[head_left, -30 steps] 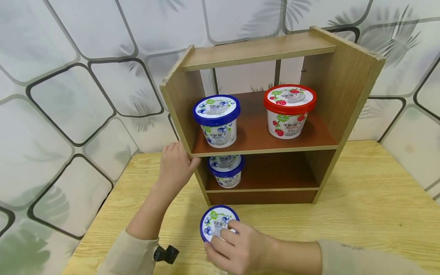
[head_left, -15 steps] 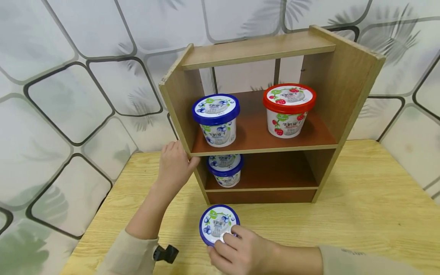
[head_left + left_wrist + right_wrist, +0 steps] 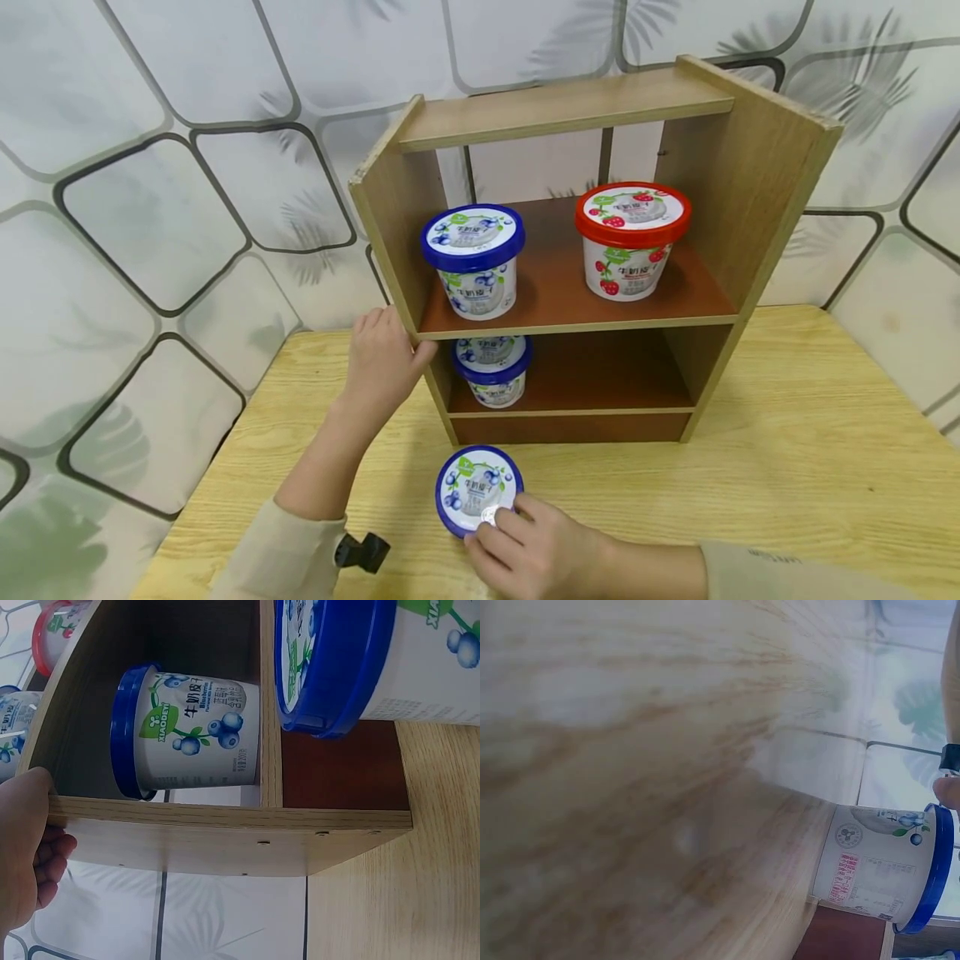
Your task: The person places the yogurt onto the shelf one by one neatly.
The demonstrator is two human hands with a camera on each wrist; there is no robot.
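My left hand (image 3: 386, 354) grips the left side panel of a small wooden shelf (image 3: 780, 167), its fingers curled round the outside in the left wrist view. A blue-lidded tub (image 3: 476, 487) printed with blueberries stands upright on the table in front. At its lid's right and near rim lie the bent fingers of my right hand (image 3: 536, 550); whether they pinch it is hidden. A similar blueberry tub (image 3: 491, 387) sits on the lower shelf at left. Above it stands another blue-lidded tub (image 3: 472, 275); a red-lidded strawberry tub (image 3: 633, 250) is at the upper shelf's right.
The light wood table (image 3: 810, 500) carries the shelf near a patterned wall (image 3: 187, 67). My left forearm lies left of the tub on the table, with a black clip (image 3: 362, 553) at the cuff. The upper compartment has an open back.
My right fingers have drawn back a little to the right across the lid, uncovering more of its print. The tub has hardly moved. My left hand keeps its hold on the shelf.
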